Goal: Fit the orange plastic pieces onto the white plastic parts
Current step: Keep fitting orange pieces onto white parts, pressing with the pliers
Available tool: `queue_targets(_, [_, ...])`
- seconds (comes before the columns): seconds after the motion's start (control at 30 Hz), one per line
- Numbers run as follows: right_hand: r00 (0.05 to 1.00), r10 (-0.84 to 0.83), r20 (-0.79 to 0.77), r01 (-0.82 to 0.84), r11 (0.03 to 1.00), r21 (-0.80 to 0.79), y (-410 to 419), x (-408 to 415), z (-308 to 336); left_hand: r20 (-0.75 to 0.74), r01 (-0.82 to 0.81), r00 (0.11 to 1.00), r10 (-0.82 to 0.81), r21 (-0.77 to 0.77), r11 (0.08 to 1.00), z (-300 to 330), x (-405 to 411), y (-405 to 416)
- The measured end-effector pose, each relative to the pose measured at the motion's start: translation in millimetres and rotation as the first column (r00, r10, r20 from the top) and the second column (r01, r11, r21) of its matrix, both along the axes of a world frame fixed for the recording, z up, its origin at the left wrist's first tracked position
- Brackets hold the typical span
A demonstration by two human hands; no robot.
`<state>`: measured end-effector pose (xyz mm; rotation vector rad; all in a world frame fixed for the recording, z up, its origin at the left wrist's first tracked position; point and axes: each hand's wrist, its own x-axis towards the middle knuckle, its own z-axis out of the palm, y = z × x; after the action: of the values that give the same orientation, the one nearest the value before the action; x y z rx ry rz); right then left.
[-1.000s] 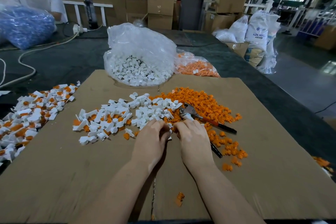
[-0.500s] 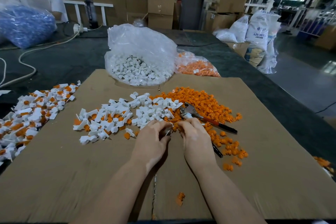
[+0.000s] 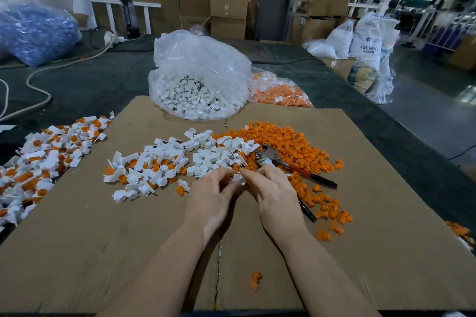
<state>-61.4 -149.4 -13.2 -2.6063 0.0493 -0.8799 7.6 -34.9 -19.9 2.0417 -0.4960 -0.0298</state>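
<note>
Two hands (image 3: 242, 195) amid white parts (image 3: 206, 154), orange pieces (image 3: 288, 141), pliers (image 3: 296, 165).

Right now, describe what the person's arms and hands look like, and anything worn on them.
The left hand and right hand are bare, with no gloves. No rings, watch or bracelet show. Both forearms are bare too, with no sleeves in view up to the frame's bottom edge.

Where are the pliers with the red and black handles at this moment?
In the head view, the pliers lie on the cardboard sheet, right of centre, on the loose orange pieces, just beyond the right hand.
</note>
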Motion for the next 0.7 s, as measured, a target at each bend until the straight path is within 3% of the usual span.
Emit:
queue_targets(0.2, [0.999,-0.015,-0.036,0.021,0.986,0.165,-3.0,1.1,-1.6,0.003,0.032,0.999,-0.032,-0.006,0.999,1.6,0.4,0.5])
queue_targets(0.47, [1.000,-0.027,-0.009,0.027,0.998,0.053,-2.9,3.0,-2.1,-0.021,0.067,0.998,-0.067,-0.021,0.998,5.2,-0.8,0.5])
queue_targets(0.7, [0.999,-0.036,0.012,0.035,0.992,0.119,-1.9,1.9,-2.7,-0.057,0.072,0.996,-0.074,-0.045,0.996,5.7,-1.5,0.2])
